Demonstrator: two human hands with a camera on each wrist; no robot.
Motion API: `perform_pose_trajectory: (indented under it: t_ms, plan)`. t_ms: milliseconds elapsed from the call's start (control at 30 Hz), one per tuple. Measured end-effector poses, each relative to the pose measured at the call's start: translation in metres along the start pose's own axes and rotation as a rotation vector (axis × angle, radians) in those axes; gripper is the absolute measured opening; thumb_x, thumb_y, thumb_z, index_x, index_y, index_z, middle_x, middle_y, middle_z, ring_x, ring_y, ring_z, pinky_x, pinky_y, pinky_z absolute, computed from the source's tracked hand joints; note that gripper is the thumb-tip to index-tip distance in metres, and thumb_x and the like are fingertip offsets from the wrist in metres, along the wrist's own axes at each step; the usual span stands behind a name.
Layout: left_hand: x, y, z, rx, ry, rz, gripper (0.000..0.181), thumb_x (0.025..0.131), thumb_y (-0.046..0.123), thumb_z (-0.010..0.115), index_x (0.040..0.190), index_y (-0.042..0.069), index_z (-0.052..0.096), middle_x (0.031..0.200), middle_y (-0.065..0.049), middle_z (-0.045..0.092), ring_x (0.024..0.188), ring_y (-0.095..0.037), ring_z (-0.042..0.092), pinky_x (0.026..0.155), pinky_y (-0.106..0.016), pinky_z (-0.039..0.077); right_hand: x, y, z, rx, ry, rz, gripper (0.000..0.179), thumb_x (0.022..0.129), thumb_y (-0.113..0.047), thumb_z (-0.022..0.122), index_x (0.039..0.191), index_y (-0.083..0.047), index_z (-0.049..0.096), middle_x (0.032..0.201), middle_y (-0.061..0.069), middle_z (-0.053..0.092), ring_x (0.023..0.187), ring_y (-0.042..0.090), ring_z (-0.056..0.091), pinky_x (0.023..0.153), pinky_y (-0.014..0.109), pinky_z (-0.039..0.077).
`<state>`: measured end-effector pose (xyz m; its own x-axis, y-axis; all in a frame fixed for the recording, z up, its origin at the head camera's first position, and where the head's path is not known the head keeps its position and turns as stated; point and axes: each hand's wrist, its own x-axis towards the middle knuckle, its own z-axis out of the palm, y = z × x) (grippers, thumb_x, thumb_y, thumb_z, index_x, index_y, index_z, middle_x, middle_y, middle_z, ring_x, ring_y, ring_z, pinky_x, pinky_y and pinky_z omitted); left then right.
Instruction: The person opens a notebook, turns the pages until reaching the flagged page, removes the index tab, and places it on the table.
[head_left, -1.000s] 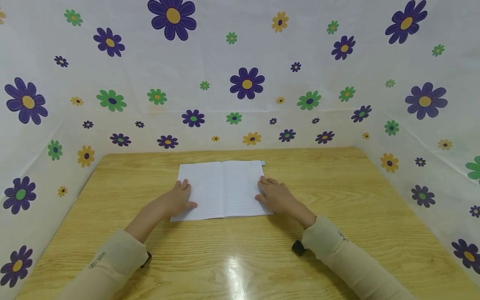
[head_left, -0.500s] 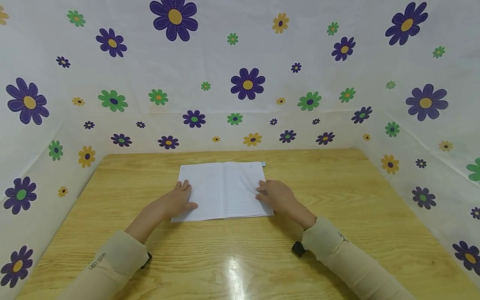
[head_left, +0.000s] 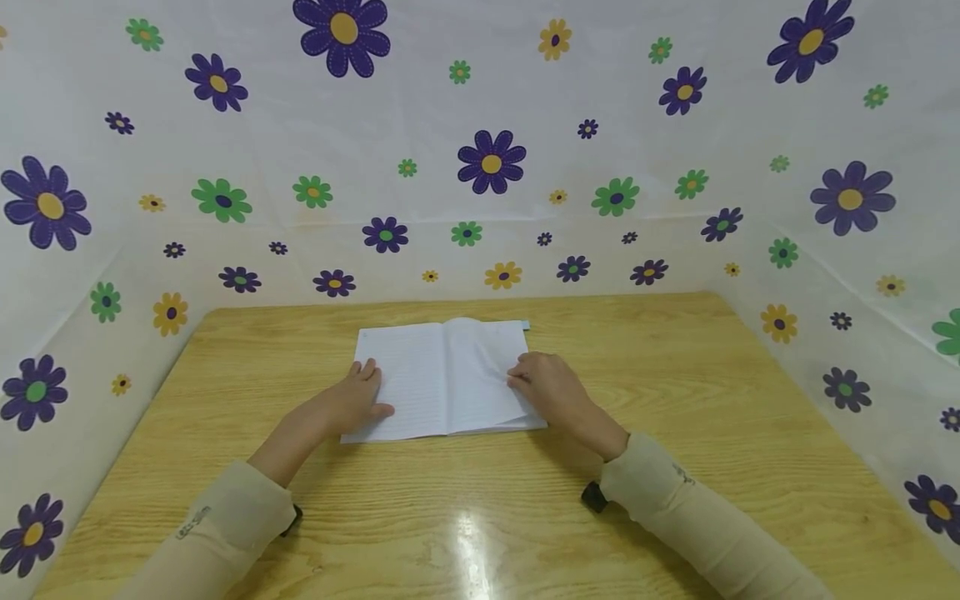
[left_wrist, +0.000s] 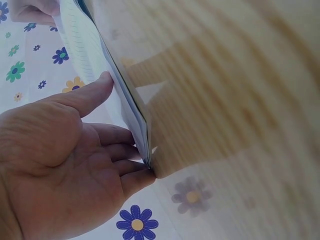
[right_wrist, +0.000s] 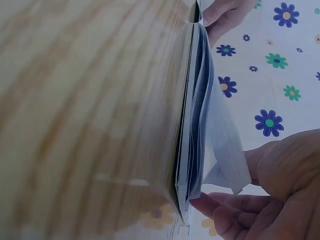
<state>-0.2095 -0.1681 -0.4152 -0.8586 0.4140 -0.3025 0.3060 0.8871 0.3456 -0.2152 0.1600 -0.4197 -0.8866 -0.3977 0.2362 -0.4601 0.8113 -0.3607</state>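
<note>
An open notebook (head_left: 408,383) with white ruled pages lies on the wooden table, a small light-blue tab sticking out at its far right corner. My left hand (head_left: 348,402) rests on the left page, fingers and thumb extended; in the left wrist view its thumb (left_wrist: 97,92) lies on the paper and its fingertips reach the notebook's edge. At the right edge, my right hand (head_left: 551,392) pinches a page (head_left: 480,367), which bows upward near the spine. The right wrist view shows that page (right_wrist: 227,145) lifted apart from the stack of pages (right_wrist: 197,110) below.
Around the wooden table (head_left: 675,375) hangs a white cloth (head_left: 420,108) printed with purple, green and yellow flowers. Both forearms wear beige sleeves (head_left: 697,508), and a dark strap piece (head_left: 595,497) shows beneath the right cuff.
My right hand has gone from lying on the right page, fingers spread, to pinching the page's edge. That page has wrinkled, then lifted and bulged. My left hand has stayed in place.
</note>
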Motion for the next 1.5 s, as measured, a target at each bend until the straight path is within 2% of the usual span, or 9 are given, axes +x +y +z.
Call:
perform_pose_trajectory:
  t_ms: [233,367,533,700,867,967,1233,1333,1500]
  plan:
    - [0.004,-0.003,0.002,0.004,0.001,-0.006,0.074,0.109,0.03,0.053,0.154,-0.02,0.021,0.163,-0.039,0.01,0.151,-0.055,0.007,0.122,-0.061,0.017,0.0,-0.002,0.0,0.177,0.047,0.059,0.009,0.092,-0.001,0.077,0.097,0.006,0.079,0.117,0.024,0.073,0.114,0.039,0.069,0.097,0.048,0.056]
    - [0.004,-0.003,0.002,0.001,0.0,-0.007,0.075,0.109,0.031,0.054,0.154,-0.02,0.022,0.163,-0.039,0.01,0.151,-0.056,0.007,0.121,-0.062,0.017,-0.001,0.002,0.002,0.31,0.12,0.122,0.011,0.088,0.002,0.079,0.098,0.007,0.078,0.12,0.025,0.071,0.107,0.038,0.071,0.091,0.047,0.059]
    - [0.004,-0.003,0.002,0.0,-0.002,-0.001,0.074,0.109,0.03,0.053,0.153,-0.02,0.022,0.163,-0.039,0.01,0.151,-0.056,0.007,0.121,-0.062,0.017,-0.002,0.007,0.002,0.435,0.18,0.212,0.036,0.086,0.005,0.079,0.122,0.007,0.071,0.126,0.025,0.066,0.098,0.034,0.069,0.083,0.041,0.061]
    - [0.003,-0.003,0.001,0.0,-0.002,0.002,0.074,0.109,0.029,0.053,0.153,-0.021,0.022,0.163,-0.04,0.01,0.15,-0.057,0.007,0.121,-0.062,0.017,0.0,0.007,-0.003,0.7,0.139,0.378,0.062,0.091,0.004,0.074,0.148,0.005,0.051,0.132,0.023,0.061,0.109,0.031,0.063,0.088,0.029,0.055]
    - [0.002,-0.001,-0.001,-0.01,-0.011,-0.011,0.074,0.109,0.03,0.053,0.154,-0.02,0.021,0.163,-0.039,0.009,0.151,-0.055,0.006,0.122,-0.062,0.016,0.0,0.01,-0.006,0.94,0.07,0.487,0.055,0.096,0.001,0.07,0.147,0.006,0.052,0.129,0.021,0.061,0.114,0.025,0.059,0.089,0.02,0.054]
    - [0.002,0.001,-0.002,-0.017,-0.017,-0.016,0.074,0.109,0.03,0.053,0.154,-0.02,0.021,0.164,-0.038,0.009,0.151,-0.055,0.006,0.122,-0.061,0.016,0.0,0.012,-0.009,0.995,0.034,0.522,0.049,0.098,-0.003,0.069,0.145,0.005,0.055,0.122,0.02,0.062,0.106,0.022,0.058,0.085,0.021,0.054]
    - [0.002,0.0,-0.002,-0.018,-0.012,-0.013,0.075,0.109,0.03,0.053,0.154,-0.02,0.02,0.163,-0.039,0.009,0.151,-0.055,0.006,0.122,-0.062,0.016,0.0,0.012,-0.012,1.07,-0.071,0.564,0.052,0.102,-0.008,0.064,0.15,0.005,0.049,0.143,0.027,0.057,0.122,0.032,0.062,0.108,0.051,0.048]
    - [0.003,-0.001,0.0,-0.014,-0.011,-0.017,0.075,0.109,0.03,0.053,0.154,-0.019,0.021,0.164,-0.038,0.009,0.152,-0.055,0.006,0.122,-0.061,0.016,0.001,0.01,-0.013,1.073,-0.069,0.554,0.052,0.103,-0.009,0.063,0.15,0.005,0.048,0.143,0.025,0.058,0.122,0.03,0.062,0.107,0.045,0.05]
    - [0.004,-0.002,0.0,-0.007,-0.012,-0.014,0.075,0.109,0.031,0.054,0.154,-0.019,0.022,0.163,-0.038,0.01,0.151,-0.055,0.007,0.122,-0.061,0.016,0.003,0.008,-0.016,1.201,-0.043,0.559,0.051,0.104,-0.007,0.06,0.151,0.007,0.046,0.148,0.023,0.053,0.122,0.025,0.06,0.099,0.031,0.055]
